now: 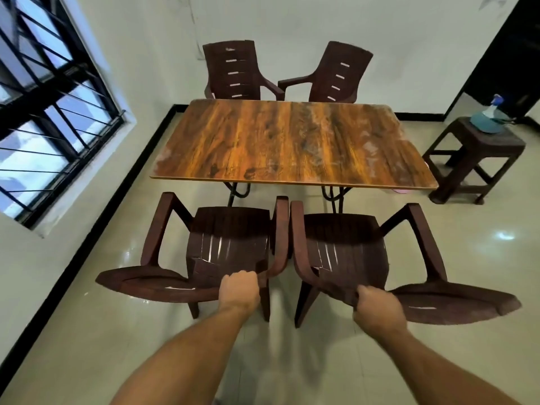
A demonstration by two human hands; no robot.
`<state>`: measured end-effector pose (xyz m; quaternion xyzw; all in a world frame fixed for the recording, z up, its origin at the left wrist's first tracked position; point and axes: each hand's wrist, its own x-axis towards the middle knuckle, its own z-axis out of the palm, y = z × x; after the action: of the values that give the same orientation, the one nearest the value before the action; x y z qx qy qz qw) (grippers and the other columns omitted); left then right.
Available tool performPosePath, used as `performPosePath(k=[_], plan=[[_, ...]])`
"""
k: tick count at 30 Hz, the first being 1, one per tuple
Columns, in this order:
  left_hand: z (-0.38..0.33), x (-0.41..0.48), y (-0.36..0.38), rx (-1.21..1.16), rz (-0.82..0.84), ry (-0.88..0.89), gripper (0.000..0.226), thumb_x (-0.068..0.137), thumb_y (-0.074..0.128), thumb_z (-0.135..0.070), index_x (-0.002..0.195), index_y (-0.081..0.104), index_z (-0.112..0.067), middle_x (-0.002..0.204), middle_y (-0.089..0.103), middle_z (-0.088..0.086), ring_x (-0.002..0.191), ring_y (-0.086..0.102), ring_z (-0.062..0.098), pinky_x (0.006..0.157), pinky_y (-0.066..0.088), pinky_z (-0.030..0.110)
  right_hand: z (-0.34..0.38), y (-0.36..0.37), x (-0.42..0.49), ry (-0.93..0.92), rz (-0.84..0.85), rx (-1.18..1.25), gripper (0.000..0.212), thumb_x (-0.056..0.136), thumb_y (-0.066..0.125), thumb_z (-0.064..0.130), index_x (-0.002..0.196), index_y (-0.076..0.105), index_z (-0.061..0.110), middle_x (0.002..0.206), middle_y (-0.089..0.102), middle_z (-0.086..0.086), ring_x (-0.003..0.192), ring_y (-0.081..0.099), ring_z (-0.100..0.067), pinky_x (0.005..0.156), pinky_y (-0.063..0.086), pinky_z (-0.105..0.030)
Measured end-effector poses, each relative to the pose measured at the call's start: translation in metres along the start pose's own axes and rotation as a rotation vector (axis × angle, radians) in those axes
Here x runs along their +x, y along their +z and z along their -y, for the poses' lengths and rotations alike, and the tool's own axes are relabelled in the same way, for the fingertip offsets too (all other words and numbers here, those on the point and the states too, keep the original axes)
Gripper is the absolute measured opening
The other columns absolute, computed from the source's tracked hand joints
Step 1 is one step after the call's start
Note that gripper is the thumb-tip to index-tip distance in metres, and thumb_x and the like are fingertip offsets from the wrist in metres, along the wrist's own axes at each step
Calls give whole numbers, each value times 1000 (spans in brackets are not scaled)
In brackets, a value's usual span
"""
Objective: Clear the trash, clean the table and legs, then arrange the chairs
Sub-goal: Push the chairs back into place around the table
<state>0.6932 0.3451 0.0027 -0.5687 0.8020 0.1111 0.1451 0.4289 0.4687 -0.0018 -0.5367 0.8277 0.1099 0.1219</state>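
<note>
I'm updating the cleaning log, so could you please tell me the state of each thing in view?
Table: top bare, pale smudges near its edges.
Near left chair: upright, left hand gripping its backrest.
Near right chair: upright, right hand gripping its backrest.
Two far chairs: upright, facing the table.
Stool: upright, holding a spray bottle and cloth.

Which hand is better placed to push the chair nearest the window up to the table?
The left hand. It already grips the back of the window-side chair; the right hand holds the other near chair, farther away.
</note>
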Motion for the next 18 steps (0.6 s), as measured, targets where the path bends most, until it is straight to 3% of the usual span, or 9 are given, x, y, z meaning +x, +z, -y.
performPosePath(k=[3, 8, 18], plan=[[-3, 3, -1, -30, -10, -18, 24, 93, 48, -14, 110, 64, -20, 112, 68, 3, 105, 65, 26, 93, 45, 37, 14, -5, 4, -19, -18, 53, 17, 84, 49, 20, 97, 60, 21, 101, 66, 0, 95, 66, -26, 76, 49, -35], [-4, -2, -4, -161, 42, -13, 26, 91, 50, -9, 106, 67, -22, 106, 71, 4, 100, 67, 28, 95, 51, 39, 28, -14, 9, -61, 0, 127, 25, 89, 45, 10, 103, 64, 19, 104, 65, -3, 98, 66, -28, 82, 52, -37], [-2, -23, 3, -171, 36, 18, 33, 90, 47, -5, 108, 65, -25, 109, 69, 1, 103, 64, 28, 95, 49, 36, 26, -16, -1, -140, 37, -19, 34, 93, 42, 1, 113, 66, 15, 111, 68, -5, 104, 67, -28, 88, 53, -39]])
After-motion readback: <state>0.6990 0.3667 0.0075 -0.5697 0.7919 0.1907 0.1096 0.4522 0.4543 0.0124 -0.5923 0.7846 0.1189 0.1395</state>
